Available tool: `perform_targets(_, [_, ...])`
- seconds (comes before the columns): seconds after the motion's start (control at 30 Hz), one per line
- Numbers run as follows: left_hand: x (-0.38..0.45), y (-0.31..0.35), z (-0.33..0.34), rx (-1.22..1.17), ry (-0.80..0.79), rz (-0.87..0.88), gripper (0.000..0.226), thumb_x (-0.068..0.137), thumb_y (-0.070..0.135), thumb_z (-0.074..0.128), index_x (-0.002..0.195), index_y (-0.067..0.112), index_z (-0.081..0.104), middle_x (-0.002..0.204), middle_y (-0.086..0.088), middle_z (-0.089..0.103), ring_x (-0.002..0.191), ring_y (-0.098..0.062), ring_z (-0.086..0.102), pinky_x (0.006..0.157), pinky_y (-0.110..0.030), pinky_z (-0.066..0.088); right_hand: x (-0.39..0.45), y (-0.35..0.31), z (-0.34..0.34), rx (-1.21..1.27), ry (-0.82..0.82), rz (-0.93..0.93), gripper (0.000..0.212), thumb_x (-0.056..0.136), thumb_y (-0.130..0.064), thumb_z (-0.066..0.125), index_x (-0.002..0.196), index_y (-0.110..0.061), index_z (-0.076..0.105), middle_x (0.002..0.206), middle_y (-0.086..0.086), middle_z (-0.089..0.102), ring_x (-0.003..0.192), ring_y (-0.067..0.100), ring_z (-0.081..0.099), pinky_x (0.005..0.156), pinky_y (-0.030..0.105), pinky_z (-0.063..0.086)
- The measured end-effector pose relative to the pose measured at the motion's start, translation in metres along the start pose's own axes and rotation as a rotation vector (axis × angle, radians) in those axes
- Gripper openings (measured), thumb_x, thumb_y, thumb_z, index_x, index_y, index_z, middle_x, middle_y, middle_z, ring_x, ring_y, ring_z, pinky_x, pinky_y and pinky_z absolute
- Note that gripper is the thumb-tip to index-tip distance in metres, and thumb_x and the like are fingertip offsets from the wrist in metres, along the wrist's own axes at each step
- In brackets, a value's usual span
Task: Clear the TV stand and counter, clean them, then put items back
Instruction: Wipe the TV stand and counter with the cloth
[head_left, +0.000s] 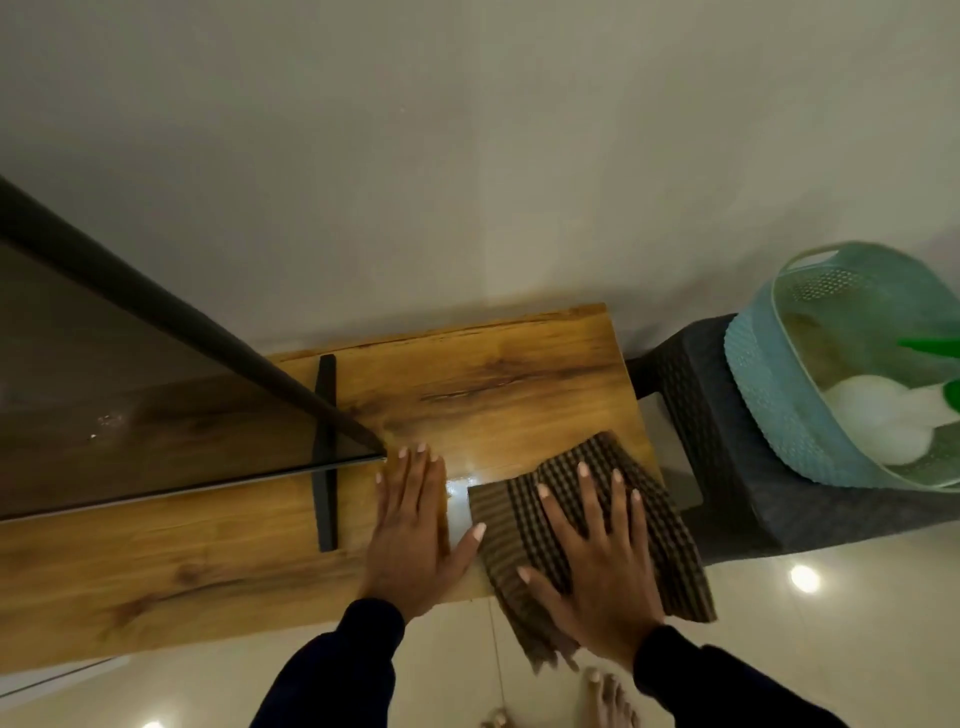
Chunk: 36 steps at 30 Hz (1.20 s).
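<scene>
A: Step? Wiping, looks like. Right hand (592, 556) flat, fingers spread, pressing brown checked cloth (587, 519) on wooden desk (208, 561).
B: Left hand (415, 525)?
A: Flat too, holding nothing, just left of cloth, beside black TV foot (326, 452).
B: Next?
A: Probably sweep cloth leftward, around that foot.
</scene>
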<state>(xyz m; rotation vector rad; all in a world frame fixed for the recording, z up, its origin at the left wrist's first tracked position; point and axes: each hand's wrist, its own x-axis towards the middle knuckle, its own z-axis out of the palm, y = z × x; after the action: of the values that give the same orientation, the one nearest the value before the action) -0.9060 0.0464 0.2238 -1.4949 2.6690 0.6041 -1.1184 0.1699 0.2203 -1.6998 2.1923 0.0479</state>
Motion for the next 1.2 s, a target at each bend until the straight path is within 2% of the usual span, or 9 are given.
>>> perform_targets(0.13, [-0.017, -0.003, -0.009, -0.080, 0.022, 0.018, 0.074, 0.101, 0.056, 0.030, 0.159, 0.015, 0.009, 0.168, 0.001, -0.001, 0.154, -0.012, -0.009, 0.123, -0.034, 0.013, 0.027, 0.010, -0.012, -0.066, 0.008, -0.156, 0.085, 0.088, -0.086, 0.027, 0.159, -0.040, 0.024, 0.171, 0.011, 0.008, 0.155, 0.044, 0.006, 0.121, 0.067, 0.011])
perform_targets(0.27, [-0.027, -0.020, -0.006, -0.045, 0.048, 0.017, 0.059, 0.099, 0.014, 0.047, 0.155, 0.010, 0.029, 0.166, -0.004, 0.017, 0.144, -0.018, 0.037, 0.106, -0.036, 0.050, 0.106, 0.016, -0.027, -0.110, 0.075, -0.117, 0.087, 0.089, -0.084, 0.034, 0.161, -0.043, 0.007, 0.171, 0.009, 0.002, 0.155, 0.045, 0.002, 0.123, 0.065, 0.007])
perform_targets(0.37, [-0.033, -0.030, -0.005, -0.003, 0.072, 0.022, 0.079, 0.064, -0.015, 0.078, 0.137, 0.000, 0.053, 0.142, -0.019, 0.053, 0.118, -0.027, 0.064, 0.079, -0.032, 0.062, 0.165, -0.006, -0.040, -0.175, 0.101, 0.090, 0.103, 0.091, -0.063, 0.054, 0.159, -0.037, -0.017, 0.169, 0.018, -0.011, 0.152, 0.053, -0.001, 0.122, 0.067, 0.009])
perform_targets(0.47, [-0.036, -0.038, -0.013, -0.020, 0.219, 0.041, 0.052, 0.067, -0.003, 0.087, 0.111, 0.007, 0.060, 0.111, -0.010, 0.062, 0.096, -0.023, 0.067, 0.069, -0.031, 0.062, 0.195, -0.048, -0.043, -0.120, 0.102, 0.232, 0.082, 0.097, -0.064, 0.019, 0.159, -0.030, -0.022, 0.166, 0.025, -0.016, 0.150, 0.057, -0.006, 0.120, 0.070, 0.006])
perform_targets(0.57, [-0.039, -0.036, -0.023, 0.015, 0.315, 0.045, 0.031, 0.090, 0.037, 0.070, 0.102, 0.010, 0.063, 0.101, -0.005, 0.063, 0.092, -0.019, 0.057, 0.072, -0.031, 0.057, 0.200, -0.082, -0.040, -0.106, 0.105, 0.229, 0.089, 0.079, -0.066, -0.024, 0.160, -0.028, -0.019, 0.166, 0.027, -0.012, 0.149, 0.060, -0.003, 0.119, 0.072, 0.008])
perform_targets(0.7, [-0.045, -0.028, -0.033, -0.058, 0.323, -0.015, 0.038, 0.101, 0.047, 0.044, 0.109, 0.013, 0.059, 0.106, -0.004, 0.063, 0.097, -0.016, 0.052, 0.077, -0.032, 0.056, 0.192, -0.124, -0.018, -0.147, 0.099, 0.045, 0.090, 0.092, -0.081, 0.010, 0.159, -0.030, -0.021, 0.166, 0.025, -0.018, 0.149, 0.058, -0.008, 0.118, 0.072, -0.005])
perform_targets(0.9, [-0.050, -0.023, -0.048, -0.025, 0.296, -0.082, 0.043, 0.104, 0.044, 0.029, 0.105, 0.014, 0.059, 0.106, -0.007, 0.063, 0.096, -0.020, 0.052, 0.080, -0.035, 0.053, 0.095, -0.165, 0.022, -0.143, -0.018, -0.385, 0.091, 0.092, -0.066, 0.053, 0.162, -0.032, 0.007, 0.168, 0.019, -0.018, 0.149, 0.054, -0.019, 0.119, 0.068, 0.004])
perform_targets(1.03, [-0.050, -0.018, -0.051, -0.063, 0.290, -0.058, 0.049, 0.103, 0.050, 0.028, 0.107, 0.012, 0.058, 0.108, -0.009, 0.063, 0.096, -0.020, 0.053, 0.080, -0.034, 0.052, 0.040, -0.125, 0.031, -0.117, -0.069, -0.750, 0.078, 0.098, -0.067, 0.041, 0.162, -0.028, 0.018, 0.171, 0.008, -0.001, 0.154, 0.045, -0.011, 0.124, 0.062, 0.004])
perform_targets(1.2, [-0.044, -0.012, -0.047, -0.081, 0.217, -0.013, 0.058, 0.103, 0.055, 0.025, 0.121, 0.010, 0.057, 0.122, -0.009, 0.061, 0.108, -0.024, 0.057, 0.088, -0.041, 0.054, 0.102, -0.071, -0.002, -0.160, -0.121, -1.077, 0.060, 0.101, -0.068, 0.032, 0.156, -0.042, 0.032, 0.170, -0.005, 0.015, 0.158, 0.030, -0.003, 0.126, 0.056, 0.010])
